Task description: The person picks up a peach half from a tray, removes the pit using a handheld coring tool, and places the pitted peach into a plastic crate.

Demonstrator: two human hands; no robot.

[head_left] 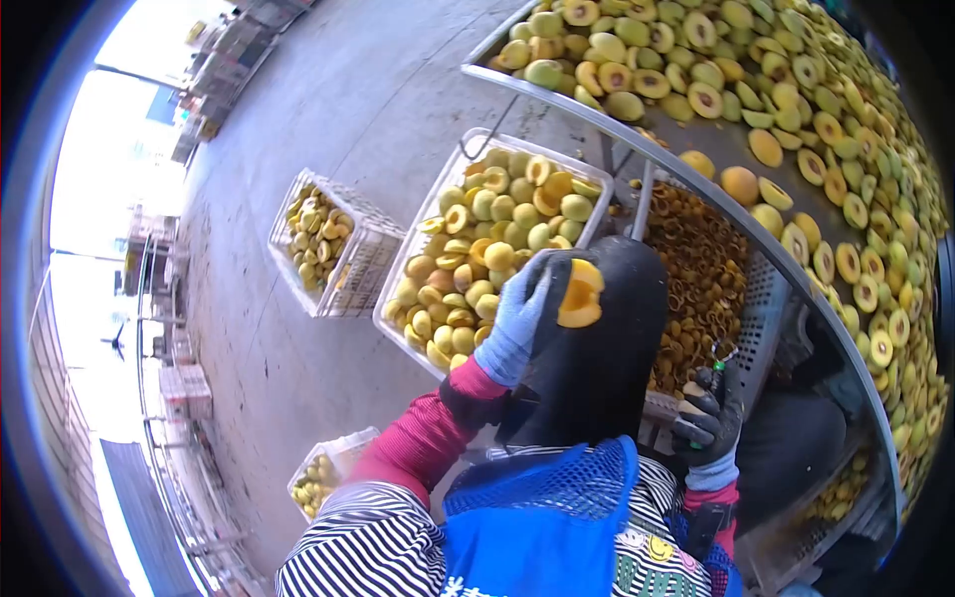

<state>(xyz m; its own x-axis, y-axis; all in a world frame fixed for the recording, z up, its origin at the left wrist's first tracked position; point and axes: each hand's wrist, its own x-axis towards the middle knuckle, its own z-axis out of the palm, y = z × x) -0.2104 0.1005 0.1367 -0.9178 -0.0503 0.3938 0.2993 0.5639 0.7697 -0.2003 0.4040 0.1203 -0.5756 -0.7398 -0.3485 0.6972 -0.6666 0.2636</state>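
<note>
My left hand (pixel 525 310), in a blue and black glove, is closed on a halved yellow peach (pixel 580 295). The peach's cut face is turned up, with a notch in its right edge. This hand is beside my dark-clad knee, near a white crate (pixel 390 316) full of halved peaches. Lower right, my right hand (pixel 712 423), in a dark glove with pale fingertips, is wrapped round a peach pitting knife (pixel 718 366) with a green handle and a looped metal tip. The tip is over a crate heaped with brown peach pits (pixel 688 298).
A metal-edged table (pixel 718 139) piled with peach halves curves along my right side. Smaller crates of peaches stand on the concrete floor (pixel 249 259) to the left, one white crate (pixel 370 261) and another crate (pixel 350 446) nearer me. Stacked goods (pixel 234 60) line the far side.
</note>
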